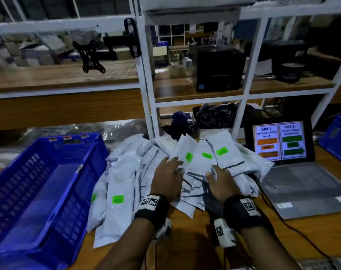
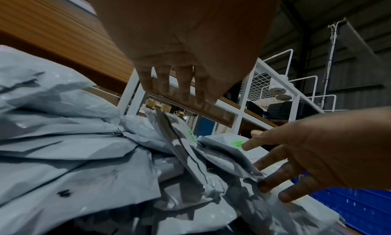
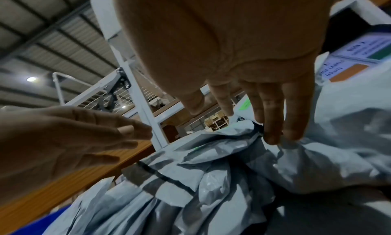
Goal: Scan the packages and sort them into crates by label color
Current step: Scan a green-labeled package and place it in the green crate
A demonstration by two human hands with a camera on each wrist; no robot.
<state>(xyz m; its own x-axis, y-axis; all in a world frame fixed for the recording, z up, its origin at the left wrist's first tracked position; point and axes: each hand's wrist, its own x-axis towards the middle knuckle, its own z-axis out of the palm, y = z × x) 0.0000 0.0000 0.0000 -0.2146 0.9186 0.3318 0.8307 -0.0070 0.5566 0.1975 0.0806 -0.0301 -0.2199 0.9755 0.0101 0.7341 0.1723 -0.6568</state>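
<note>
Beside the blue crate (image 1: 49, 184), which looks empty, a heap of grey packages (image 1: 165, 172) with green labels covers the surface (image 1: 185, 234). Left hand (image 1: 168, 177) and right hand (image 1: 221, 182) rest on that heap, each grip spread, holding nothing. Sorting seems barely begun; nearly every package is left.

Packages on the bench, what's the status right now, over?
Left hand and right hand open, flat on the package pile. Nothing gripped. Visible labels green. Blue crate holds no packages. Nothing in the way.
</note>
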